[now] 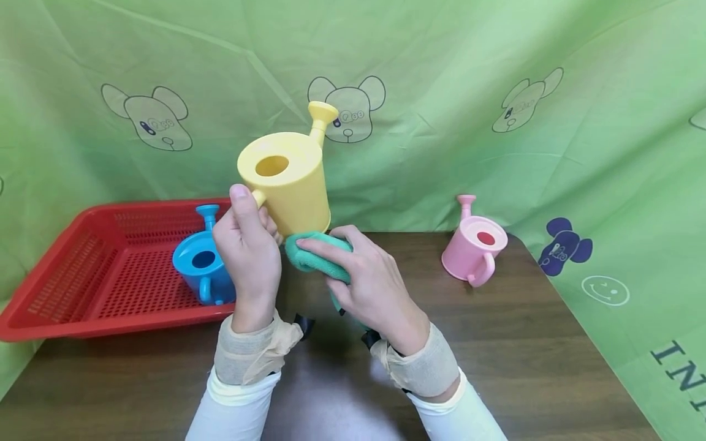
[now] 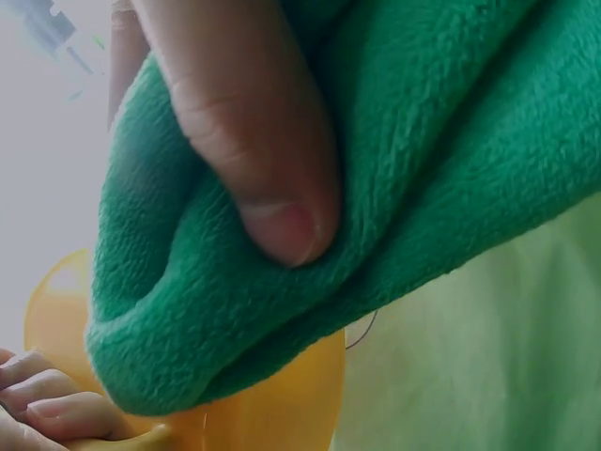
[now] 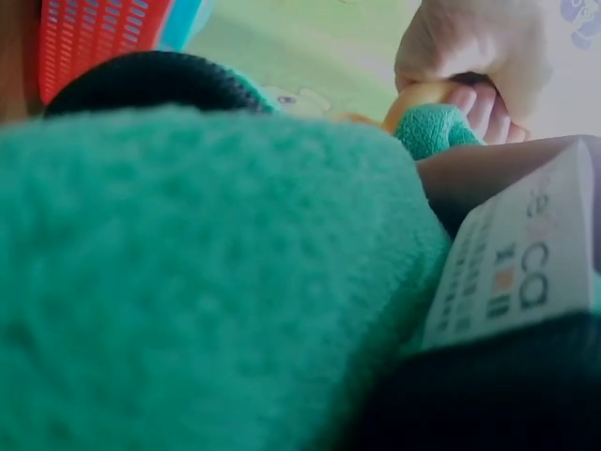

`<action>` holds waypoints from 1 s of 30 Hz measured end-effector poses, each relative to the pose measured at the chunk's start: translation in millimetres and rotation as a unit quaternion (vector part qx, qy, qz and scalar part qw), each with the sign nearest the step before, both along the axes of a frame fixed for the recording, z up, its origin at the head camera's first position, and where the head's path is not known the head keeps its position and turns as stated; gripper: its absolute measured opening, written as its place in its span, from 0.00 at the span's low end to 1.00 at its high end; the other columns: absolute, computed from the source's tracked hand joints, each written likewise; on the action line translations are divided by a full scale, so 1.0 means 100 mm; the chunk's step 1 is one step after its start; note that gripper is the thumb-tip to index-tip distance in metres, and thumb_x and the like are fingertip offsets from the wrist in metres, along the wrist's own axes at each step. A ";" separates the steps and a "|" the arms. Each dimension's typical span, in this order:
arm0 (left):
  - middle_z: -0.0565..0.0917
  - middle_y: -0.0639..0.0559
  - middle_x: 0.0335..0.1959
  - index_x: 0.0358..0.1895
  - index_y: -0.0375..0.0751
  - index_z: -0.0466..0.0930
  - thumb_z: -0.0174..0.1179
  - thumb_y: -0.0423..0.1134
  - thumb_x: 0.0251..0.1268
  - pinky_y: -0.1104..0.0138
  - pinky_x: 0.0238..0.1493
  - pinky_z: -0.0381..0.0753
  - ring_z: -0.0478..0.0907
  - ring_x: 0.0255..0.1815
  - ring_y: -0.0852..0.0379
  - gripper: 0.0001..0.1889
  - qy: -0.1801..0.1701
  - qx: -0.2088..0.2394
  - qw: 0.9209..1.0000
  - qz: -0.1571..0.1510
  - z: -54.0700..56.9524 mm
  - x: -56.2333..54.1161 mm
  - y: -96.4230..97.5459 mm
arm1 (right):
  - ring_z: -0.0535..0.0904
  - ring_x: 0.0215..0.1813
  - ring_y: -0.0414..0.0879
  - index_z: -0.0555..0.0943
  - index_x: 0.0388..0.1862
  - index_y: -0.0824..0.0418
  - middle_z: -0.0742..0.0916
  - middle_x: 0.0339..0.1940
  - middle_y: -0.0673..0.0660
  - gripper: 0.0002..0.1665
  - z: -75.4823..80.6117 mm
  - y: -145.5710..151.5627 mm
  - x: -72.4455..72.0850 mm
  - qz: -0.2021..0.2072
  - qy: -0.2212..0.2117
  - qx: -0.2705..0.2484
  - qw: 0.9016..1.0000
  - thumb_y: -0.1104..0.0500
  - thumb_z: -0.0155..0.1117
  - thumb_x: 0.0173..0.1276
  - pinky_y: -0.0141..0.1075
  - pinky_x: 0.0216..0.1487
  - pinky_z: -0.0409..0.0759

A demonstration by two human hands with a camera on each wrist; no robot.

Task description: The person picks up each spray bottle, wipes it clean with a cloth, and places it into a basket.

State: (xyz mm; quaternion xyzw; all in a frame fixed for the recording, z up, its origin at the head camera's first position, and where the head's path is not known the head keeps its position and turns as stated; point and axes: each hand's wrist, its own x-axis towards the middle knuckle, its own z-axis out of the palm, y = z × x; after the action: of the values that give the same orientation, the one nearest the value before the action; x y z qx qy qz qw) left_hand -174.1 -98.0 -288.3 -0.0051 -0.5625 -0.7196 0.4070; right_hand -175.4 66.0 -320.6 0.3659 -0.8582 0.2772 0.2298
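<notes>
A yellow watering can [image 1: 300,202] is held up off the table, its spout pointing up and away to the right. My left hand [image 1: 250,254] grips it by the handle, thumb on top. With my right hand [image 1: 377,285] I hold a folded green cloth [image 1: 317,263] at the can's lower side. In the left wrist view the cloth [image 2: 413,160] hides much of the can [image 2: 291,404], and a fingertip presses into its fold. Bunched cloth [image 3: 207,272] fills most of the right wrist view, where a white printed label [image 3: 516,263] shows on it.
At the left sits a red perforated basket [image 1: 72,324] holding a blue watering can [image 1: 187,266] at its right end. A pink watering can [image 1: 469,251] stands on the brown table [image 1: 513,349] at the back right. Behind hangs a green printed curtain [image 1: 441,135].
</notes>
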 end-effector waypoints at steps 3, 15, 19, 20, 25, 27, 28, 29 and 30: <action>0.65 0.55 0.11 0.16 0.45 0.64 0.50 0.46 0.84 0.72 0.16 0.65 0.60 0.11 0.58 0.28 -0.003 0.012 1.000 -0.010 0.01 -0.01 -0.01 | 0.83 0.42 0.42 0.84 0.65 0.35 0.83 0.55 0.51 0.36 0.01 0.04 -0.01 0.000 -0.009 0.001 1.000 0.67 0.69 0.62 0.41 0.38 0.84; 0.65 0.55 0.10 0.16 0.45 0.63 0.50 0.47 0.84 0.73 0.16 0.63 0.59 0.10 0.58 0.29 -0.027 0.018 0.999 -0.034 0.02 0.00 -0.06 | 0.84 0.45 0.44 0.84 0.63 0.36 0.83 0.56 0.51 0.34 0.07 0.15 -0.05 0.013 -0.001 -0.010 1.000 0.67 0.69 0.64 0.42 0.40 0.85; 0.68 0.56 0.11 0.17 0.44 0.65 0.51 0.49 0.83 0.73 0.19 0.68 0.62 0.13 0.59 0.28 -0.079 -0.008 0.996 -0.036 0.00 0.03 -0.06 | 0.84 0.46 0.45 0.85 0.63 0.37 0.83 0.56 0.53 0.34 0.07 0.16 -0.05 0.019 0.010 -0.035 0.999 0.68 0.69 0.63 0.44 0.42 0.86; 0.68 0.56 0.12 0.17 0.44 0.65 0.51 0.50 0.83 0.73 0.19 0.70 0.63 0.13 0.59 0.28 -0.088 -0.017 0.995 -0.036 0.00 0.03 -0.06 | 0.84 0.47 0.46 0.85 0.63 0.38 0.83 0.56 0.54 0.34 0.07 0.17 -0.06 0.019 0.012 -0.042 0.999 0.68 0.68 0.63 0.45 0.43 0.86; 0.68 0.57 0.12 0.17 0.44 0.65 0.51 0.51 0.83 0.72 0.20 0.71 0.64 0.14 0.59 0.29 -0.111 -0.052 0.991 -0.048 -0.03 0.02 -0.03 | 0.84 0.49 0.46 0.86 0.62 0.39 0.83 0.56 0.55 0.32 0.09 0.21 -0.06 0.017 0.011 -0.069 0.997 0.68 0.68 0.63 0.46 0.47 0.86; 0.68 0.57 0.12 0.17 0.44 0.66 0.51 0.52 0.83 0.72 0.21 0.71 0.64 0.15 0.58 0.29 -0.121 -0.071 0.989 -0.052 -0.03 0.03 -0.02 | 0.83 0.50 0.46 0.87 0.62 0.40 0.83 0.56 0.54 0.32 0.10 0.22 -0.06 0.018 0.010 -0.080 0.997 0.68 0.67 0.64 0.45 0.48 0.86; 0.68 0.57 0.12 0.18 0.44 0.66 0.51 0.53 0.83 0.71 0.21 0.71 0.65 0.15 0.58 0.29 -0.126 -0.083 0.987 -0.052 -0.03 0.03 -0.02 | 0.83 0.50 0.46 0.87 0.62 0.40 0.83 0.55 0.54 0.32 0.11 0.23 -0.06 0.018 0.011 -0.086 0.996 0.68 0.67 0.64 0.45 0.49 0.86; 0.68 0.57 0.13 0.18 0.44 0.66 0.51 0.53 0.83 0.71 0.21 0.71 0.65 0.16 0.57 0.28 -0.131 -0.096 0.985 -0.052 -0.04 0.02 -0.02 | 0.83 0.51 0.46 0.87 0.62 0.41 0.84 0.55 0.54 0.32 0.11 0.23 -0.07 0.019 0.012 -0.092 0.995 0.68 0.67 0.63 0.44 0.49 0.86; 0.69 0.57 0.13 0.19 0.44 0.67 0.51 0.53 0.83 0.70 0.21 0.71 0.65 0.16 0.57 0.28 -0.136 -0.107 0.984 -0.052 -0.04 0.02 -0.02 | 0.83 0.51 0.46 0.87 0.61 0.41 0.84 0.55 0.54 0.32 0.11 0.24 -0.07 0.019 0.014 -0.099 0.995 0.69 0.66 0.63 0.44 0.50 0.85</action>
State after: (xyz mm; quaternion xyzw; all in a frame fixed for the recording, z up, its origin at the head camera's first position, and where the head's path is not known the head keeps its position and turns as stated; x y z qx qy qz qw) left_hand -171.7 -99.8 -292.1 0.0197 -0.6853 -0.6696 0.2857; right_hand -182.6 89.8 -309.2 0.3618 -0.8160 0.3599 0.2714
